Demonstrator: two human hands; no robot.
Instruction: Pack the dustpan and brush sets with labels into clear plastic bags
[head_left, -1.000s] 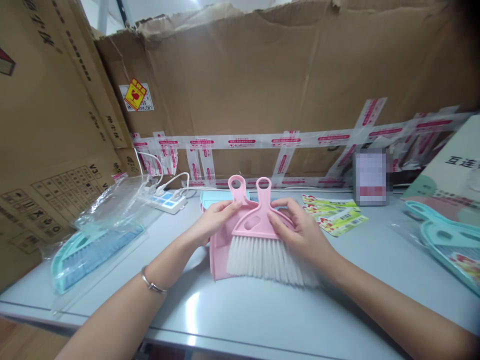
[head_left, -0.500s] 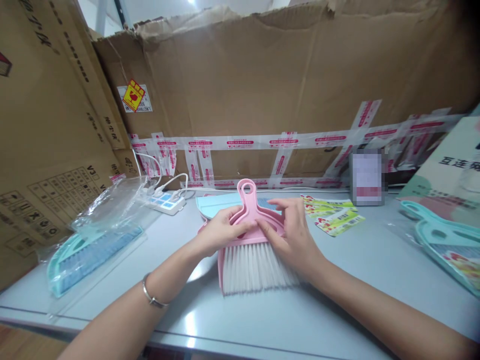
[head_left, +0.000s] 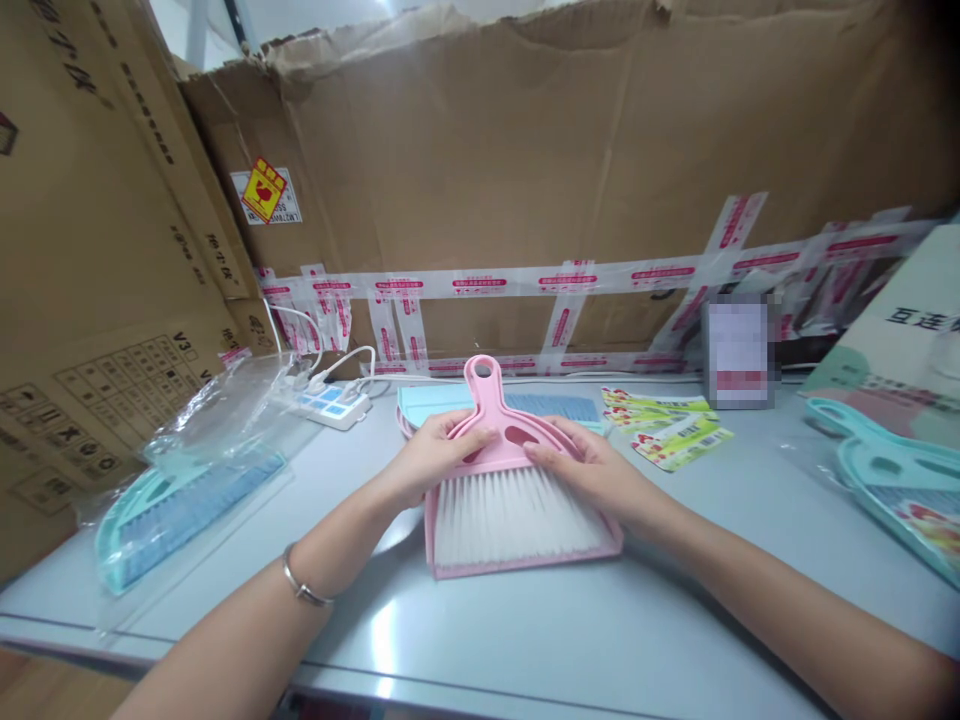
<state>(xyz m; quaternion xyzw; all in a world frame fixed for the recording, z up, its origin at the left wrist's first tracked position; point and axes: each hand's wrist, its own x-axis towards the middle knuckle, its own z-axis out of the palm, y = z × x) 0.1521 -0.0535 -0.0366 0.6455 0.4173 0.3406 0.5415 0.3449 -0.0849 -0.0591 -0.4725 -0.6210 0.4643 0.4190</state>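
A pink hand brush with white bristles lies in a pink dustpan, their handles lined up and pointing away from me. My left hand grips the left side of the pair, its thumb on the brush head. On the right side, my right hand holds the pair too, thumb on the brush near an oval hole. Behind them lies a light-blue brush and dustpan set, partly covered by the pink pair and my hands.
A bagged light-blue set lies at left, near a white power strip. Green-yellow label cards lie right of centre, before a blurred upright box. Another light-blue set is far right. A large carton stands behind.
The brush has settled within the dustpan, whose front lip now shows beyond the bristles. My right hand has lowered, its raised fingers now around the right side. The pair's handle shifted slightly left.
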